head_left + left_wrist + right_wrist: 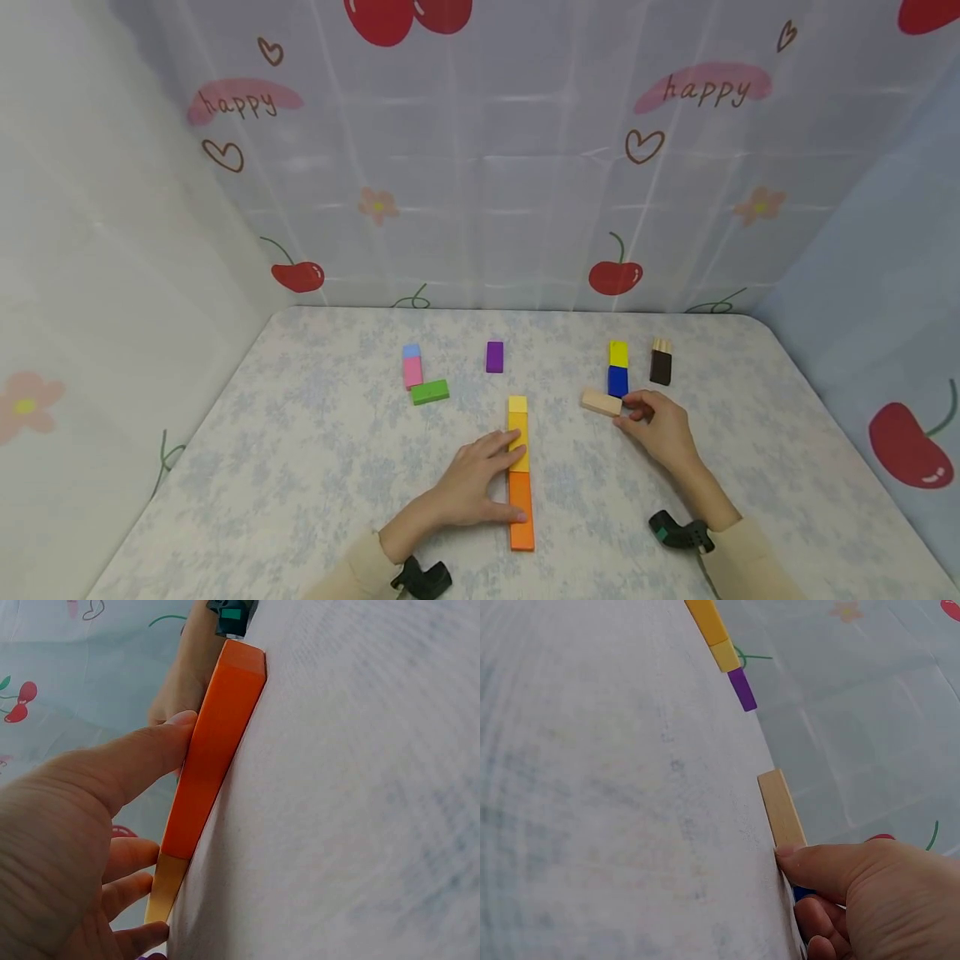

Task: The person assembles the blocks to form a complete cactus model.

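My left hand point(471, 483) rests along a straight row of blocks. Its thumb touches the long orange block point(521, 533), and its spread fingertips lie on the dark yellow block point(518, 460). A short pale yellow block point(517, 404) caps the row's far end. My right hand point(663, 429) pinches the right end of a plain wooden block point(600, 402) between thumb and fingers. Just beyond that block stand a blue block point(618, 382) and a yellow block point(618, 353), end to end. In the right wrist view the thumb lies on the wooden block point(781, 810), with other fingers curled below.
A purple block point(495, 357) lies at the back middle. To the left, a light blue block point(411, 351) meets a pink block point(412, 372), with a green block point(430, 392) across its near end. A dark brown block point(661, 367) with pale pieces point(662, 344) lies back right.
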Tool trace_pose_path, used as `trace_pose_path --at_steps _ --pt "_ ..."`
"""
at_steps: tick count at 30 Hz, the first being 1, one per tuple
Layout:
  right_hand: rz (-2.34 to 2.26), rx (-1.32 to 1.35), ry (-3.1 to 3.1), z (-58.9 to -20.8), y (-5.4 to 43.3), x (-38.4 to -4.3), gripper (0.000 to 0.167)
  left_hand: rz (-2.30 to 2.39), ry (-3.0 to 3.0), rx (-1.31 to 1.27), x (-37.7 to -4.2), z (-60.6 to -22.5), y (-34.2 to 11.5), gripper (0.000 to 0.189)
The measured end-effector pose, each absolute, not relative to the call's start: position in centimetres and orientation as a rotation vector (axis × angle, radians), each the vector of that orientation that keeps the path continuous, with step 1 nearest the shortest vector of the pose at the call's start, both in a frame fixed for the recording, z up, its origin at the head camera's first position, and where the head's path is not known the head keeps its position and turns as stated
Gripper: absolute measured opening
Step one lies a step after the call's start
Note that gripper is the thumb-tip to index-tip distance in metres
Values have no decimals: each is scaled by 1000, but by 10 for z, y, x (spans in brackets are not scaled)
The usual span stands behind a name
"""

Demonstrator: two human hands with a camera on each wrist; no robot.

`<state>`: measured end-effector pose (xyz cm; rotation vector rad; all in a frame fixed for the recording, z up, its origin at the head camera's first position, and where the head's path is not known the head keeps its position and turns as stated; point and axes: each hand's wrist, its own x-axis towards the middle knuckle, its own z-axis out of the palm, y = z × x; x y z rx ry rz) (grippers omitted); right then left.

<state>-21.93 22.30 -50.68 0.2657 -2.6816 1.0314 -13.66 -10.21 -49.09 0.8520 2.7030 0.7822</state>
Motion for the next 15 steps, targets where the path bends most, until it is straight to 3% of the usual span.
trace_pose_path --at_steps 15 --pt "1188 247 -2683 -509 226 -221 27 798 2701 880 -138 -493 -103 86"
